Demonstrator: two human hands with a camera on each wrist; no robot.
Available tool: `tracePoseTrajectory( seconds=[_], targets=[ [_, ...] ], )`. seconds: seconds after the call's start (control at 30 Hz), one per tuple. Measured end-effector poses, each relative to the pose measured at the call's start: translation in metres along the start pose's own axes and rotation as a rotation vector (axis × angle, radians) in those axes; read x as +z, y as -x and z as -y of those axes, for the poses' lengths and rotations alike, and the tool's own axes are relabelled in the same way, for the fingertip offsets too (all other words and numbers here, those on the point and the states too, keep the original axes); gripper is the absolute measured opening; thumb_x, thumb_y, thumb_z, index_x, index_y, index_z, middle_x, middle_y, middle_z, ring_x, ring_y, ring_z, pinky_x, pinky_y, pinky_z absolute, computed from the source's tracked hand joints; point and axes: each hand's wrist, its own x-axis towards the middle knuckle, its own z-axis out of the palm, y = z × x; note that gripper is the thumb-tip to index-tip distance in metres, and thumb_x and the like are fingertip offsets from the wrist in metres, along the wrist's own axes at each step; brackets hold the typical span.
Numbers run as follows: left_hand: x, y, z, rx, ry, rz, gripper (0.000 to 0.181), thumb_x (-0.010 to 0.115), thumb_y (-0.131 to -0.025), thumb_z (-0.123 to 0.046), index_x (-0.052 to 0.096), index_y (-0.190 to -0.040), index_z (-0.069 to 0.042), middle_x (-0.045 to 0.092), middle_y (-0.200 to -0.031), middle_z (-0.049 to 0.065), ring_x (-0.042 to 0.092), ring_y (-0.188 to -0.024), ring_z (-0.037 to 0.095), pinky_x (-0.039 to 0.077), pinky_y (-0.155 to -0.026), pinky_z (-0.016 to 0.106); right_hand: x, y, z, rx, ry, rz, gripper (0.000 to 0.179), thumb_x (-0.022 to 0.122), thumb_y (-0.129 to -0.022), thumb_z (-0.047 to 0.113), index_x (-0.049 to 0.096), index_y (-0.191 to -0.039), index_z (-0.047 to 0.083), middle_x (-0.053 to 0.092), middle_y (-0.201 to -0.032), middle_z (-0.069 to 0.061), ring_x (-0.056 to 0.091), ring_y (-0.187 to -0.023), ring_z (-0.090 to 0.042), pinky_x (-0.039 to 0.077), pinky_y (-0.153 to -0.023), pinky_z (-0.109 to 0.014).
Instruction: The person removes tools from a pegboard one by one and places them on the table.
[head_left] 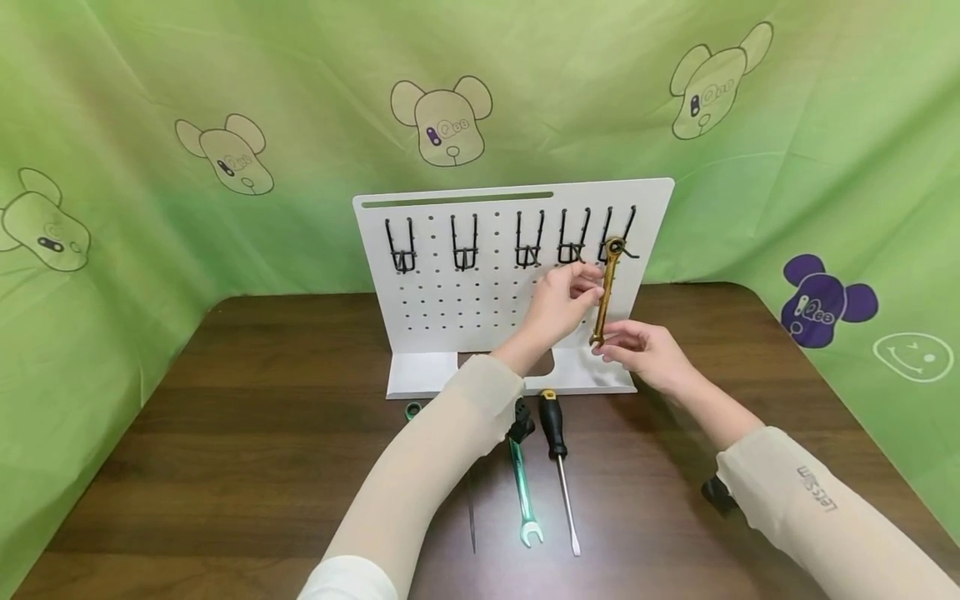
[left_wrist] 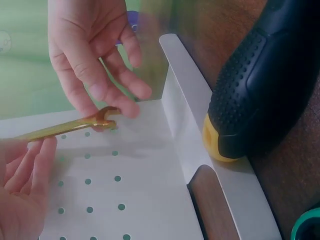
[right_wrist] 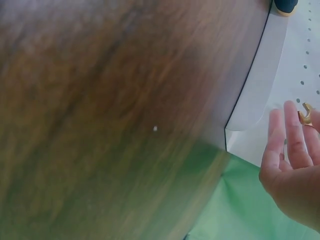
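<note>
My left hand (head_left: 562,304) pinches a gold combination wrench (head_left: 606,292) by its shank, holding it nearly upright before the white pegboard (head_left: 480,333). Its ring end overlaps the rightmost black double hook (head_left: 633,221); whether it hangs there I cannot tell. Beside the open-end jaw is my right hand (head_left: 652,358), fingers loosely extended. In the left wrist view, a right fingertip lies against or just behind the wrench's lower end (left_wrist: 105,119). The right wrist view catches only that gold tip (right_wrist: 304,116) near the right hand (right_wrist: 295,160).
Several more black hooks (head_left: 465,250) line the board. On the brown table (head_left: 262,433) lie a black-and-yellow screwdriver (head_left: 552,425), a green wrench (head_left: 522,483), and a thin dark shaft (head_left: 472,517) partly under my left arm. A green ring end (head_left: 413,411) shows beside that sleeve.
</note>
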Motion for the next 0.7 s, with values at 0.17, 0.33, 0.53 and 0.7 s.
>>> tracePoseTrajectory(
  seconds=[0.17,0.33,0.53,0.7],
  targets=[
    [0.001,-0.001,-0.003,0.008,-0.027,0.003,0.021,0.068,-0.095,-0.015,0.069,-0.114,-0.008,0.076,-0.100,0.007,0.069,-0.081,0.009,0.049,-0.064,0.009,0.000,0.002,0.002,0.000,0.007,-0.039,0.025,0.063,-0.094,0.002,0.059,-0.111,-0.017,0.075,-0.084,0.011,0.067,-0.077,0.002,0.053,-0.070,-0.019],
    [0.004,-0.001,-0.004,0.035,-0.056,-0.002,0.021,0.070,-0.094,-0.016,0.070,-0.113,-0.008,0.077,-0.098,0.006,0.069,-0.080,0.009,0.047,-0.063,0.008,0.000,0.005,0.002,-0.017,0.007,-0.067,0.022,0.064,-0.094,0.001,0.061,-0.106,-0.016,0.074,-0.081,0.014,0.068,-0.073,-0.002,0.053,-0.068,-0.020],
    [0.005,0.000,-0.003,0.051,-0.039,-0.021,0.020,0.071,-0.093,-0.014,0.070,-0.111,-0.006,0.077,-0.095,0.007,0.070,-0.079,0.014,0.045,-0.064,0.009,0.002,0.009,0.004,-0.048,0.004,-0.073,0.020,0.065,-0.093,0.000,0.062,-0.105,-0.016,0.075,-0.082,0.008,0.068,-0.072,-0.003,0.054,-0.069,-0.019],
    [0.004,0.001,-0.004,0.063,-0.048,-0.029,0.018,0.071,-0.093,-0.015,0.071,-0.109,-0.007,0.077,-0.093,0.007,0.070,-0.077,0.012,0.044,-0.065,0.009,0.002,0.013,0.006,-0.063,-0.002,-0.083,0.021,0.065,-0.092,-0.001,0.062,-0.106,-0.016,0.075,-0.081,0.009,0.068,-0.071,-0.002,0.054,-0.069,-0.018]
  ],
)
